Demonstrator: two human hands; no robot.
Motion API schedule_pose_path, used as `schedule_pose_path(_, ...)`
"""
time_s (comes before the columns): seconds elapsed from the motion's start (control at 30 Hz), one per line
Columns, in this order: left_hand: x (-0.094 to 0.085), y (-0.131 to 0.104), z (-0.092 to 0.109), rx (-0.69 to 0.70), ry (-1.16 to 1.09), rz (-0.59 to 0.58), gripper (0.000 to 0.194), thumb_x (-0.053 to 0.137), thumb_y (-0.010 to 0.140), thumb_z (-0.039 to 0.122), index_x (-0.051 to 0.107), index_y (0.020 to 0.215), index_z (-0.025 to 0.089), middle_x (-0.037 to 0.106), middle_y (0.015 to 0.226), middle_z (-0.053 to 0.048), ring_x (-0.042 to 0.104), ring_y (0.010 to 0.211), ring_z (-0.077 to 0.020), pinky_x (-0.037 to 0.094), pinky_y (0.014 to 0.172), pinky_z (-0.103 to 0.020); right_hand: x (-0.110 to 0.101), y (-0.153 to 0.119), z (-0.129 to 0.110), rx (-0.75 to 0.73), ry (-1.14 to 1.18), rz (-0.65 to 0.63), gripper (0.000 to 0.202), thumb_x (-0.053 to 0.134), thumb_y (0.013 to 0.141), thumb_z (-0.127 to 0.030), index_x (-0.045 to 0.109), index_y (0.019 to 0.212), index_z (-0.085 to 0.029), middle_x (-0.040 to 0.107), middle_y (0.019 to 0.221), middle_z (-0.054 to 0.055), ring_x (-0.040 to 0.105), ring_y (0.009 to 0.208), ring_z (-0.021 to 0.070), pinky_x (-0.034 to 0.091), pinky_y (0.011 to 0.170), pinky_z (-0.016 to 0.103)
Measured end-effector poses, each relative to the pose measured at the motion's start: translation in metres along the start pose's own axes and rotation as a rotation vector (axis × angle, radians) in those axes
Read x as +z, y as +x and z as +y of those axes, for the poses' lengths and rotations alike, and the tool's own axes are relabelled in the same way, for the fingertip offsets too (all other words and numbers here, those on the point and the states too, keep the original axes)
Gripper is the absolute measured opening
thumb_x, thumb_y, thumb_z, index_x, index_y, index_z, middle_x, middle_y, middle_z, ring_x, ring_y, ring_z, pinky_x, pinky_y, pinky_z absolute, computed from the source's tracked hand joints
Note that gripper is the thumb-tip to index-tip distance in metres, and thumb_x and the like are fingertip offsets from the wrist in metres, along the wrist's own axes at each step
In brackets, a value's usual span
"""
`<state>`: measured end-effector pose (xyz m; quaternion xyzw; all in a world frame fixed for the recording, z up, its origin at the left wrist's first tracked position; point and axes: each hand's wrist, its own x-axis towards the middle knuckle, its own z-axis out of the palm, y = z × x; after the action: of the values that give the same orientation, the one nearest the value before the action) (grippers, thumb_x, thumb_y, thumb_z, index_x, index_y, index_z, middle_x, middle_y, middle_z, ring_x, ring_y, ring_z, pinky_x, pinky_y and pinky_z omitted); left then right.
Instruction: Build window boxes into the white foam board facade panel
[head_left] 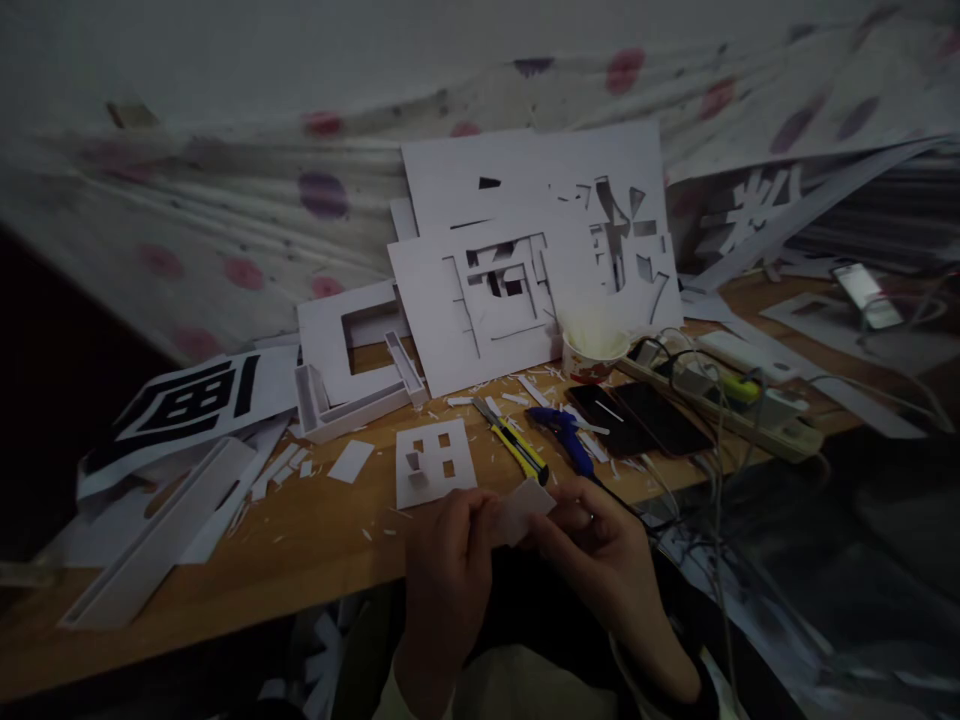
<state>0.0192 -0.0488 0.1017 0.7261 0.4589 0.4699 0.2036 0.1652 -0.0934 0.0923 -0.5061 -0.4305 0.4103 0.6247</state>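
Both my hands grip a small white foam-board piece [523, 510] just off the table's front edge. My left hand [450, 570] pinches its left side, and my right hand [600, 550] has its right side between thumb and fingers. Beyond my left hand lies a white square panel [435, 462] with several cut-out windows and a small flap standing on it. A yellow utility knife [514, 440] lies past the held piece. Beside it rests a blue hot glue gun [566, 437], nearest to my right hand.
White boards with cut-out shapes [480, 300] lean at the back. A paper cup [592, 355], dark phones [660, 418] and a power strip [780, 430] with tangled cables stand right. White trough-shaped pieces [161, 540] and a sheet with a black character [195, 400] lie left.
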Motion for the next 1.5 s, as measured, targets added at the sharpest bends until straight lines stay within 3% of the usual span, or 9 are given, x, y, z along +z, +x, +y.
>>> schedule_pose_path(0.17,0.004,-0.033,-0.026,-0.286,-0.320,-0.017,0.033,0.069,0.083,0.052,0.079,0.091,0.022,0.080,0.083,-0.004,0.074,0.070,-0.0188,0.060,0.062,-0.026,0.005,-0.009,0.014,0.015,-0.015,-0.010,0.021,0.077,0.081,-0.038,0.066,0.077,-0.021,0.071,0.062,0.000,0.064,0.052,0.0117,0.049,0.050,0.018)
schedule_pose_path(0.37,0.003,-0.062,-0.046,-0.652,-0.530,0.056,0.033,0.080,0.071,0.052,0.078,0.076,0.019,0.078,0.073,-0.003,0.074,0.068,-0.0204,0.062,0.065,-0.028,0.021,-0.009,0.043,0.115,0.030,-0.173,0.026,0.077,0.080,-0.045,0.070,0.081,-0.020,0.074,0.075,0.003,0.070,0.066,0.0166,0.055,0.059,0.023)
schedule_pose_path(0.47,-0.017,-0.051,-0.060,-0.749,-0.433,0.220,0.036,0.080,0.068,0.051,0.078,0.080,0.017,0.077,0.070,-0.004,0.073,0.066,-0.0208,0.061,0.066,-0.029,0.019,-0.001,0.053,0.053,-0.161,-0.208,0.021,0.072,0.084,-0.042,0.073,0.085,-0.021,0.075,0.082,0.003,0.071,0.075,0.0184,0.056,0.069,0.026)
schedule_pose_path(0.6,-0.055,-0.013,-0.092,-0.583,-0.028,0.418,0.044,0.075,0.071,0.046,0.077,0.101,0.015,0.079,0.087,-0.007,0.074,0.076,-0.0219,0.061,0.075,-0.033,0.009,0.022,0.058,-0.085,-0.451,-0.057,0.020,0.066,0.087,-0.041,0.073,0.087,-0.022,0.074,0.080,0.003,0.071,0.073,0.0198,0.056,0.068,0.028)
schedule_pose_path(0.73,-0.066,0.019,-0.117,-0.343,0.191,0.175,0.033,0.064,0.082,0.038,0.077,0.104,0.018,0.079,0.092,-0.008,0.072,0.079,-0.0210,0.059,0.077,-0.034,0.012,0.044,0.064,-0.285,-0.603,-0.058,0.015,0.060,0.092,-0.033,0.070,0.092,-0.023,0.076,0.086,0.004,0.072,0.077,0.0200,0.057,0.070,0.029)
schedule_pose_path(0.87,-0.059,0.038,-0.129,-0.319,0.248,-0.126,0.029,0.066,0.082,0.028,0.076,0.108,0.021,0.079,0.089,-0.004,0.072,0.077,-0.0198,0.058,0.076,-0.033,0.021,0.056,0.074,-0.450,-0.746,-0.097,0.011,0.056,0.093,-0.026,0.066,0.095,-0.023,0.075,0.085,0.003,0.073,0.075,0.0189,0.058,0.067,0.028)
schedule_pose_path(1.03,-0.064,0.061,-0.137,-0.273,0.313,-0.433,0.023,0.073,0.079,0.019,0.078,0.102,0.021,0.074,0.074,0.000,0.069,0.070,-0.0182,0.055,0.069,-0.028,0.021,0.066,0.080,-0.482,-0.858,-0.144,0.012,0.051,0.096,-0.025,0.063,0.100,-0.025,0.075,0.086,0.002,0.073,0.075,0.0185,0.059,0.065,0.027)
schedule_pose_path(1.2,-0.064,0.080,-0.138,-0.221,0.360,-0.567,0.020,0.070,0.086,0.023,0.077,0.104,0.024,0.076,0.088,-0.002,0.070,0.077,-0.0184,0.054,0.073,-0.028,0.018,0.073,0.092,-0.461,-0.899,-0.158,0.015,0.049,0.097,-0.026,0.063,0.101,-0.028,0.076,0.087,0.001,0.074,0.075,0.0196,0.060,0.065,0.029)
schedule_pose_path(1.5,-0.057,0.075,-0.152,-0.114,0.239,-0.561,0.025,0.067,0.091,0.035,0.073,0.113,0.025,0.076,0.090,-0.003,0.070,0.077,-0.0167,0.056,0.069,-0.025,0.001,0.072,0.108,-0.286,-0.886,-0.255,0.019,0.051,0.096,-0.034,0.065,0.106,-0.029,0.075,0.090,0.002,0.074,0.076,0.0227,0.062,0.071,0.036)
